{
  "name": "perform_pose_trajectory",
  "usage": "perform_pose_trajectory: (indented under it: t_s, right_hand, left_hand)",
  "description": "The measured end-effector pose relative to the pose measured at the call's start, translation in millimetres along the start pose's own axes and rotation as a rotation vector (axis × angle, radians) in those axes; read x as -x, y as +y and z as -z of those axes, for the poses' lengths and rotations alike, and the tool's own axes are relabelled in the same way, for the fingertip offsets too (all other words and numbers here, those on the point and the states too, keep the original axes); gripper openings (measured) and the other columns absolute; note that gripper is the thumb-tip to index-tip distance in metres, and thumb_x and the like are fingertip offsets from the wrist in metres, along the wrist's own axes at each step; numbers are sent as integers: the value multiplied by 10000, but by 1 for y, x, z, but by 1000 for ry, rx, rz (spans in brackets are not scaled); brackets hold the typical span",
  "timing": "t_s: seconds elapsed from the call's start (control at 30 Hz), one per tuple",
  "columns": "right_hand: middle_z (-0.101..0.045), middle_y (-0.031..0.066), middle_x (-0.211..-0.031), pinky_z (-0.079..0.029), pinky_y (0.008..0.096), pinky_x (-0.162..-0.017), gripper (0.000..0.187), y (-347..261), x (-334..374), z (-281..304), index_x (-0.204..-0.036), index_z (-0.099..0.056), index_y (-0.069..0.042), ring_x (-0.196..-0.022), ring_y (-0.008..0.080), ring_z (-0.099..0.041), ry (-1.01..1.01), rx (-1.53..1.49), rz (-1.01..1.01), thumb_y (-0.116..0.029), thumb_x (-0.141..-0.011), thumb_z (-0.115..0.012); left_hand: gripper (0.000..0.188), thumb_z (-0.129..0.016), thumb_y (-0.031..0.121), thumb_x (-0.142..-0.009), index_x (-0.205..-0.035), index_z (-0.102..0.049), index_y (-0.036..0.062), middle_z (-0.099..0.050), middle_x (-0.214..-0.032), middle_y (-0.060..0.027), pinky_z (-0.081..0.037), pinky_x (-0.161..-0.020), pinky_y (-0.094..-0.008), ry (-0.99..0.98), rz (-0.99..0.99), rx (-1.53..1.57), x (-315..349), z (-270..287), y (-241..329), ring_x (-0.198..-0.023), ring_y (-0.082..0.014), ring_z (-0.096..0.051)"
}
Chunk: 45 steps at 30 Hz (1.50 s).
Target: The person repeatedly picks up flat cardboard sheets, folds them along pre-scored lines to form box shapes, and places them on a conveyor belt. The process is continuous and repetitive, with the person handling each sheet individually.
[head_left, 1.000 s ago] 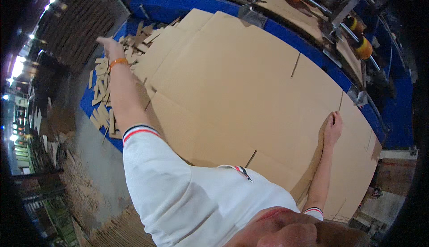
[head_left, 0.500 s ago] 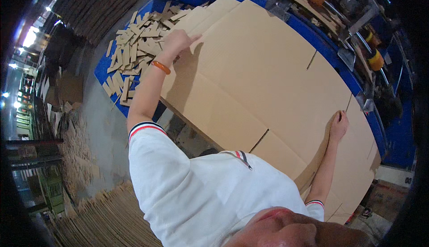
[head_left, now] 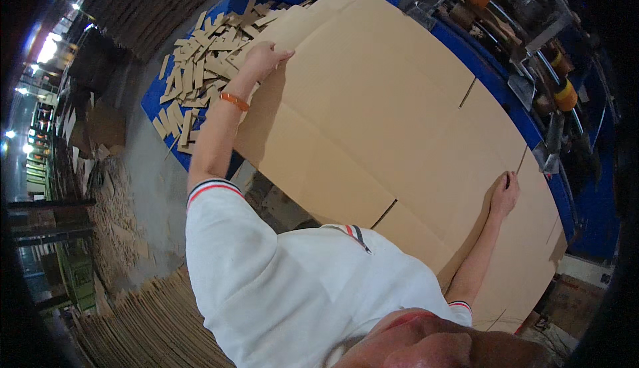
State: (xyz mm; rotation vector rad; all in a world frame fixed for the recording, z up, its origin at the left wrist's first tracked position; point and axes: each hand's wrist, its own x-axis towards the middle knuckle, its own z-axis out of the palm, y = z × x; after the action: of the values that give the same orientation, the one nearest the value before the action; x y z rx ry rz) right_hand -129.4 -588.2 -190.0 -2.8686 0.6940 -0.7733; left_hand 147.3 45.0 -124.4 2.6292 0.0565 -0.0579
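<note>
A large flat brown cardboard sheet (head_left: pixel 373 101) with slots and crease lines spreads in front of me, resting on another cardboard piece (head_left: pixel 303 25) that shows past its far left edge. My left hand (head_left: pixel 265 59), with an orange bracelet on its wrist, is closed at the sheet's left edge, one digit stretched over the top. Its other fingers are partly hidden. Toward the right end, my right hand (head_left: pixel 506 195) lies on the sheet with curled fingers beside a cut slot (head_left: pixel 522 158). A dark spot shows between those fingers; I cannot make out what it is.
Many small cardboard offcuts (head_left: pixel 200 61) lie heaped on the blue table (head_left: pixel 152 98) to the left. Machinery with metal rods and orange rollers (head_left: pixel 566 96) runs along the far right side. Stacked cardboard (head_left: pixel 150 321) stands at lower left, near scraps on the floor (head_left: pixel 143 148).
The sheet's left edge has settled lower by my left hand, and its thick brown side no longer shows. My right hand stays at nearly the same spot. The whole view has shifted slightly.
</note>
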Motion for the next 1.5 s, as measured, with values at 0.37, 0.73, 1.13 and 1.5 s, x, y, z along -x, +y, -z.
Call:
perform_pose_trajectory:
  t_s: [0.37,0.73,1.13,1.5]
  right_hand:
    - [-496,166,-1346,-351,406,-1047,374,3,22,22,-1240,-553,-18,-1259,323,-442,-109,-128,-34,-238,-940,-507]
    - [-536,222,-1266,-428,459,-935,573,217,321,162,-1223,-560,-15,-1128,373,-523,-154,498,-829,-486,-900,-515]
    - [-595,125,-1035,-494,351,-745,364,228,343,139,-1135,-579,-1,-856,226,-585,678,-626,-1097,-230,-854,-615]
    - [-466,152,-1366,-317,411,-1054,638,239,411,194,-1363,-402,-19,-1252,277,-446,1007,-1196,-1290,-302,-849,-652]
  left_hand:
    - [592,-626,488,-825,-1179,-526,24,-588,-1110,-236,-445,-856,-452,480,-150,-500,54,-50,9,-1102,-344,-549]
    - [783,-620,220,-854,-1423,-174,-82,-222,-1472,-296,-122,-1138,-448,557,182,802,240,-80,-16,-1389,-426,-156]
    - [376,-457,102,-929,-1289,-409,4,-439,-1356,-217,-356,-1052,-390,612,397,1779,257,-18,-28,-1286,-313,-409]
    - [530,-698,178,-836,-1260,-461,-34,-581,-1164,-124,-469,-872,-352,43,-160,877,257,26,31,-992,-233,-581]
